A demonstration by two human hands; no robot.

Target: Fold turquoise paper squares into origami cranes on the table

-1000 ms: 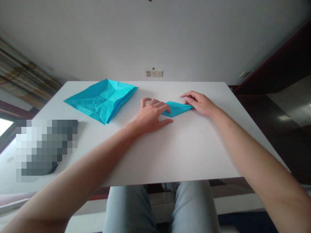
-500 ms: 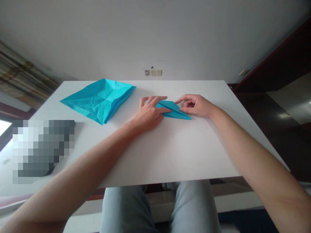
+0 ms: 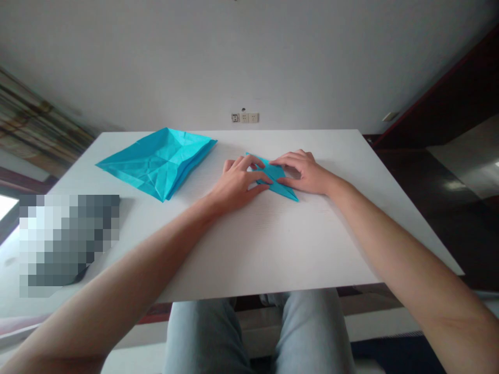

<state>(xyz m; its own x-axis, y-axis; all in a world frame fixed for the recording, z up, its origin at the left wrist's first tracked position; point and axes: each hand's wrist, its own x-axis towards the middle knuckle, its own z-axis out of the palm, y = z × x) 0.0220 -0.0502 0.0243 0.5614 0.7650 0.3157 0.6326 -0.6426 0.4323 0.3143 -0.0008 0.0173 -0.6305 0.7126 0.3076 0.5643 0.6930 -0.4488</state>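
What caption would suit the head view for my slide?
The left hand and right hand press a folded blue paper on a white table, beside a larger creased blue sheet.

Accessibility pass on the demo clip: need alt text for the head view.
A left hand and a right hand rest on a small pointed fold of turquoise paper on a white table. A larger creased sheet of turquoise paper lies further left.

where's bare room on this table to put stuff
Bare tabletop runs from the left hand and right hand to the near edge, and right of them. Crowded: the folded blue paper under both hands, by the creased blue sheet.
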